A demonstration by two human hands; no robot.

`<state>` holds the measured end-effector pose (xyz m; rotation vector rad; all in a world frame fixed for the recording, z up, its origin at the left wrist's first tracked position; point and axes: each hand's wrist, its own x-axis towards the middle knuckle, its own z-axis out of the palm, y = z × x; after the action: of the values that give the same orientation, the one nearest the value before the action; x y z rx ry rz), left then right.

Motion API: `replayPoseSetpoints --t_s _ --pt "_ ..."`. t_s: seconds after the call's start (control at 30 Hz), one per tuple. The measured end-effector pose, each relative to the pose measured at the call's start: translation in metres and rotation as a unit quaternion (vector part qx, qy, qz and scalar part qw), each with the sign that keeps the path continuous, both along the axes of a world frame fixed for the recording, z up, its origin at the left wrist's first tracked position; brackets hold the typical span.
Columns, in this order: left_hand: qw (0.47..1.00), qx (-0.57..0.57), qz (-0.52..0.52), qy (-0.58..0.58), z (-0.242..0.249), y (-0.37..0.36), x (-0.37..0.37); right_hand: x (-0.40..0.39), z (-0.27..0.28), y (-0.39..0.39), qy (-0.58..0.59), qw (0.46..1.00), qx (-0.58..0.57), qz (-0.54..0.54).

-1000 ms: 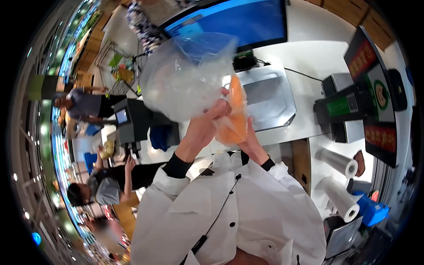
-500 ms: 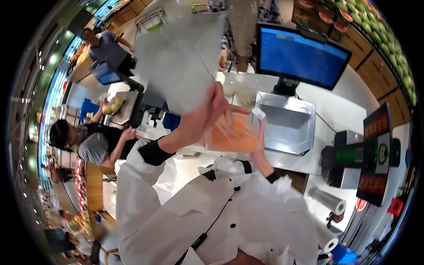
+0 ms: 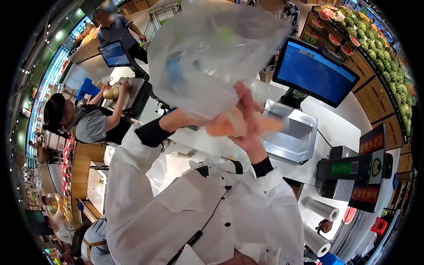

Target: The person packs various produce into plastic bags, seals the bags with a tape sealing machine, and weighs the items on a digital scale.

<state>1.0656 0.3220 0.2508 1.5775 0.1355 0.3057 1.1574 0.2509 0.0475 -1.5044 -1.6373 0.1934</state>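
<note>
orange food [image 3: 219,128] lies between the left hand [image 3: 196,118] and right hand [image 3: 246,129], above the desk [image 3: 340,121], off the metal tray [image 3: 287,141]. half a second ago its broad face showed; now it is a narrow, blurred strip, so it seems to be turning. the right hand clasps it; the left hand meets the clear bag [image 3: 207,66], its grip unclear.

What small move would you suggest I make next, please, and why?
I would probably gather the translucent plastic bag inward with the left hand while steadying the blurred orange item with the right hand: the bag billows wide above both hands, its lower edge seems to hide part of the left one, and everything crowds together there.
</note>
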Motion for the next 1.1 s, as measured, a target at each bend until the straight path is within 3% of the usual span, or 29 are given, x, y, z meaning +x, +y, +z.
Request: replayPoseSetpoints --t_s 0.03,0.07,0.13,0.17,0.23,0.27,0.33,0.4,0.47,0.53,0.67,0.93,1.0,1.07,1.1 --pt "0.999 0.045 0.008 -0.003 0.0 0.005 -0.002 -0.017 -0.007 0.002 0.309 0.948 -0.064 0.024" --pt "0.996 0.089 0.018 -0.005 0.0 0.01 -0.004 -0.021 -0.013 0.007 0.314 0.949 -0.042 0.013" --pt "0.991 0.06 -0.116 -0.04 -0.022 0.057 -0.004 -0.03 -0.025 0.018 0.319 0.948 0.003 -0.01" --pt "0.992 -0.022 -0.11 -0.059 -0.027 0.065 -0.004 -0.03 -0.027 0.012 0.481 0.873 0.03 -0.07" --pt "0.975 -0.166 -0.111 -0.094 -0.029 0.074 -0.011 -0.022 -0.041 0.001 0.699 0.698 0.133 -0.081" --pt "0.976 -0.166 -0.106 -0.096 -0.029 0.078 -0.015 -0.017 -0.043 -0.005 0.699 0.699 0.129 -0.077" --pt "0.942 -0.29 -0.086 -0.147 -0.033 0.088 -0.02 -0.012 -0.025 -0.014 0.694 0.682 0.216 -0.084" --pt "0.933 -0.304 -0.099 -0.164 -0.041 0.102 -0.021 -0.015 0.013 -0.022 0.661 0.711 0.233 -0.045" --pt "0.862 -0.393 -0.218 -0.233 -0.049 0.118 -0.017 -0.017 0.042 -0.024 0.626 0.738 0.251 -0.008" --pt "0.838 -0.432 -0.214 -0.255 -0.059 0.127 -0.015 -0.014 0.059 -0.018 0.451 0.852 0.266 -0.008" --pt "0.763 -0.539 -0.237 -0.267 -0.068 0.124 -0.016 -0.002 0.073 0.002 0.338 0.903 0.267 0.0" --pt "0.701 -0.61 -0.269 -0.254 -0.074 0.103 -0.022 0.015 0.064 0.039 0.303 0.924 0.225 0.068" --pt "0.687 -0.623 -0.278 -0.25 -0.076 0.097 -0.022 0.007 0.065 0.042 0.34 0.9 0.251 0.107" --pt "0.664 -0.636 -0.319 -0.229 -0.078 0.093 -0.023 0.006 0.062 0.046 0.299 0.909 0.27 0.103" --pt "0.664 -0.636 -0.317 -0.232 -0.078 0.091 -0.022 0.001 0.068 0.043 0.342 0.897 0.255 0.113"
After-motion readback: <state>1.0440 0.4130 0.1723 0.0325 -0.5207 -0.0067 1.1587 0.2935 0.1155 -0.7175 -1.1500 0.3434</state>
